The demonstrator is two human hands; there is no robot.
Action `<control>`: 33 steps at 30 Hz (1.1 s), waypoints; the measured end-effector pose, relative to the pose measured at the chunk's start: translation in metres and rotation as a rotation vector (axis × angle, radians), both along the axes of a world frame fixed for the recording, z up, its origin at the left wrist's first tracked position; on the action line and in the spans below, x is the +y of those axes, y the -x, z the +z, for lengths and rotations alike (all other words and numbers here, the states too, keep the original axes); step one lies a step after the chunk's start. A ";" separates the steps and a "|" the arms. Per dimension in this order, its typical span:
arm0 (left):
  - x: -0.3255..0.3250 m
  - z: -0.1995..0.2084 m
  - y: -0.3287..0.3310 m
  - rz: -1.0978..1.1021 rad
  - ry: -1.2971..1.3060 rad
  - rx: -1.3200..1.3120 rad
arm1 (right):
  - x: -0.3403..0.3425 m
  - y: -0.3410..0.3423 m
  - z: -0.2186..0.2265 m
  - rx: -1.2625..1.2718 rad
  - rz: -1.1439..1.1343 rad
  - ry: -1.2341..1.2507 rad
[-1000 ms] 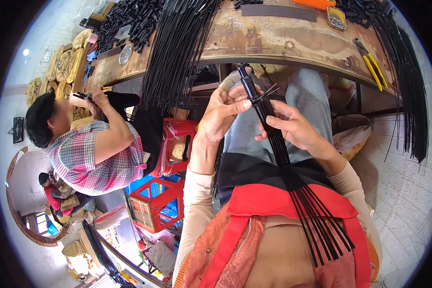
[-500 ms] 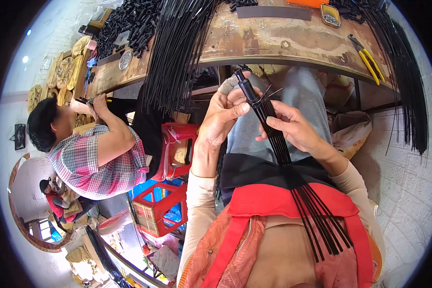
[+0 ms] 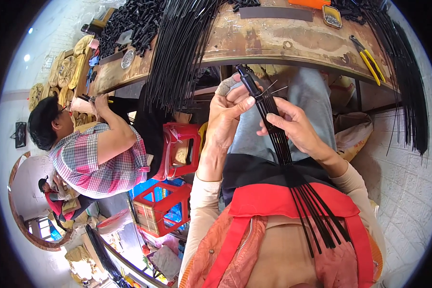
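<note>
Over my lap lies an umbrella frame (image 3: 278,141), a bundle of thin black ribs gathered below a black tubular top piece (image 3: 249,83). My left hand (image 3: 227,113) curls around the top piece, with thumb and fingers at the place where the ribs join it; one finger is wrapped in a grey covering. Lower down, my right hand (image 3: 296,126) grips the ribs between thumb and fingers. Two thin wire ends (image 3: 276,90) stick out to the right of the joint. The loose rib ends fan out over my red apron (image 3: 264,199).
Ahead stands a worn wooden bench (image 3: 254,41) with yellow-handled pliers (image 3: 369,62), a dish of small metal parts (image 3: 331,17) and a heap of black tubes (image 3: 127,29). Black rods (image 3: 180,53) hang over its edge. At left, a co-worker (image 3: 101,153) sits beside red stools (image 3: 161,209).
My left hand and the top of the umbrella frame have shifted slightly right and down. The wire ends stick out a little farther right. The co-worker's head has turned.
</note>
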State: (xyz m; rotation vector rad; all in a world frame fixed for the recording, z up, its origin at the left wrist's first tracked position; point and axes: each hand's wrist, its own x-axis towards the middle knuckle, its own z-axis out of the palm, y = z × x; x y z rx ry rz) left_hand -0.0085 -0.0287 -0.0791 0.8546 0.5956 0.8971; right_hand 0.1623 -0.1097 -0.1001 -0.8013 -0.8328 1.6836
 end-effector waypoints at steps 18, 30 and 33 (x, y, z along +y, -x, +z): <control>-0.019 0.010 -0.001 0.100 -0.240 0.081 | 0.008 0.002 0.004 0.023 -0.037 -0.149; -0.009 0.014 0.009 0.139 -0.074 0.190 | 0.026 0.008 -0.004 0.065 -0.052 -0.211; -0.004 0.014 0.008 0.045 -0.057 0.104 | 0.033 0.006 -0.006 0.159 0.002 -0.222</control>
